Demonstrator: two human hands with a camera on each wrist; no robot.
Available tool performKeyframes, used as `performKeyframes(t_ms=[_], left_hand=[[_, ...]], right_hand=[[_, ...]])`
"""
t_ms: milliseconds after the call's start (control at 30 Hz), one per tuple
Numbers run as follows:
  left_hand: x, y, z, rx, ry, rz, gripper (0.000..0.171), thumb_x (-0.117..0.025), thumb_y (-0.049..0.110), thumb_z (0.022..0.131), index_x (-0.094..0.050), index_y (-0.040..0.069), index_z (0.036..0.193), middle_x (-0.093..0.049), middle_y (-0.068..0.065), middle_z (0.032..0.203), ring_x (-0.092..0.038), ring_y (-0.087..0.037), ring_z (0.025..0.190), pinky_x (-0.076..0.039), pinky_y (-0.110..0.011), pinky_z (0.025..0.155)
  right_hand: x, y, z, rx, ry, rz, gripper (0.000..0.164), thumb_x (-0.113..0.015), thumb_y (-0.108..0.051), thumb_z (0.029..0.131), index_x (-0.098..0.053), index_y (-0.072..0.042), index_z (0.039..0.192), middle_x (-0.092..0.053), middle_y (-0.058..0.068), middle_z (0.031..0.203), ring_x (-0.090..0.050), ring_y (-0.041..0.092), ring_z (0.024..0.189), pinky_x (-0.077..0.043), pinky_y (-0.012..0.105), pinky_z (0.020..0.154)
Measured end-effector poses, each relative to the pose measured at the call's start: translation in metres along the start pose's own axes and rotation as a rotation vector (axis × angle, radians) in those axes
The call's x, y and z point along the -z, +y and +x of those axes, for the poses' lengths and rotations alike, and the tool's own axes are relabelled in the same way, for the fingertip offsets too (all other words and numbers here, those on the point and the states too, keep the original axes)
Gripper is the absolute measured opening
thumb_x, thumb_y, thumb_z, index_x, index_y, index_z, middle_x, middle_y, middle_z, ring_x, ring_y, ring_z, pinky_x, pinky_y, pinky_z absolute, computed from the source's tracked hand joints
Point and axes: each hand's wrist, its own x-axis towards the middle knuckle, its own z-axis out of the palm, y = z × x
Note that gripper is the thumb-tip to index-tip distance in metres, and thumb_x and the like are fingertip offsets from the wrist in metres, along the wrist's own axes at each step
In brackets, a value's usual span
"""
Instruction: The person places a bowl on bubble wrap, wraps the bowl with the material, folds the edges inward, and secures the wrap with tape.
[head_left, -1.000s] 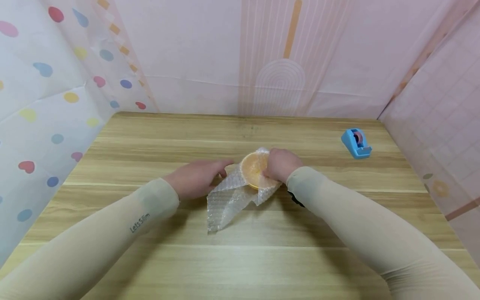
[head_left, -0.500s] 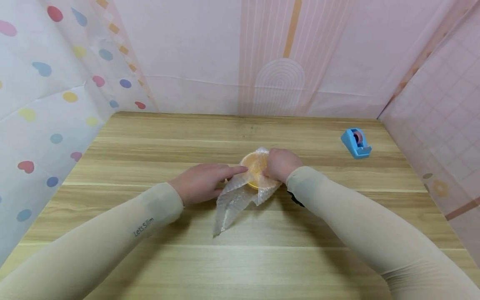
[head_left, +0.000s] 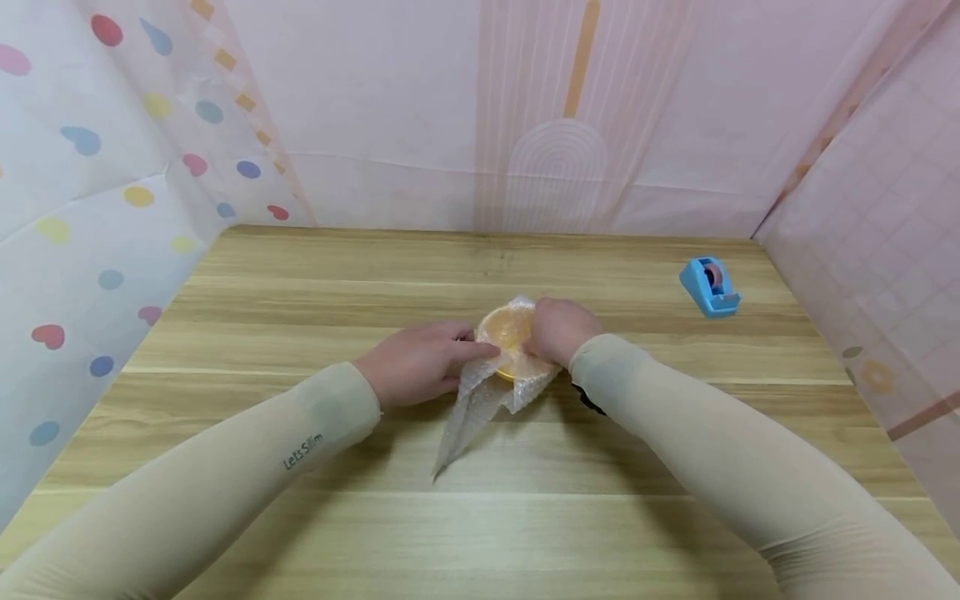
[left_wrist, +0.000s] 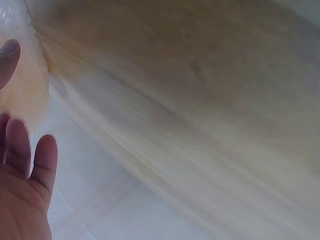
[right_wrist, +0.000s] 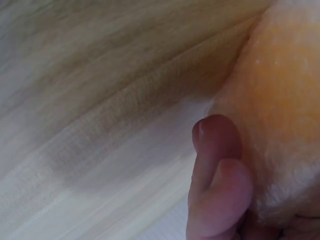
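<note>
Bubble wrap (head_left: 486,396) points its loose tip near-left, its long axis diagonal.

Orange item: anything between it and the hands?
Yes: wrap partly covers the orange item, under the right hand and apparently the left hand too. Nothing else visible stands between.

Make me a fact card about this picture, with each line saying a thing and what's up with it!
Left hand: thumb touching the bubble wrap
Right hand: holding the bubble wrap
Round orange thing: at least partly covered by bubble wrap
Tape dispenser: blue, toward the back right
Table: wood-patterned
</note>
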Motion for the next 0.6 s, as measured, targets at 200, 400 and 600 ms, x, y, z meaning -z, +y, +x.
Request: performKeyframes(t_ms=[200, 400, 600], left_hand=[[-0.0014, -0.0024, 0.0031, -0.068, 0.042, 0.068, 0.052, -0.089, 0.021, 0.085, -0.073, 0.033, 0.133, -0.06, -0.008, 0.14, -0.064, -0.024, 0.12, -0.058, -0.04, 0.097], [-0.003, -0.0025, 0.0058, -0.122, 0.067, 0.056, 0.043, -0.084, 0.022, 0.091, -0.074, 0.032, 0.132, -0.066, -0.001, 0.142, -0.064, -0.026, 0.125, -0.055, -0.043, 0.107], [-0.0039, 0.0, 0.0075, -0.188, 0.099, 0.044, 0.038, -0.08, 0.014, 0.092, -0.077, 0.023, 0.129, -0.074, 0.007, 0.129, -0.068, -0.022, 0.113, -0.056, -0.038, 0.101]], right_hand=[[-0.0013, -0.001, 0.001, -0.011, 0.003, 0.003, 0.05, -0.071, -0.041, 0.099, -0.061, -0.001, 0.128, -0.072, 0.012, 0.116, -0.069, 0.027, 0.101, -0.058, 0.045, 0.097], [-0.0016, -0.0008, 0.0017, -0.01, 0.009, 0.003, 0.048, -0.071, -0.04, 0.099, -0.062, -0.001, 0.126, -0.072, 0.012, 0.116, -0.069, 0.027, 0.102, -0.059, 0.046, 0.095], [-0.0017, 0.0, 0.0016, 0.009, 0.017, -0.005, 0.047, -0.071, -0.04, 0.1, -0.064, 0.0, 0.124, -0.072, 0.012, 0.118, -0.068, 0.026, 0.1, -0.059, 0.046, 0.096]])
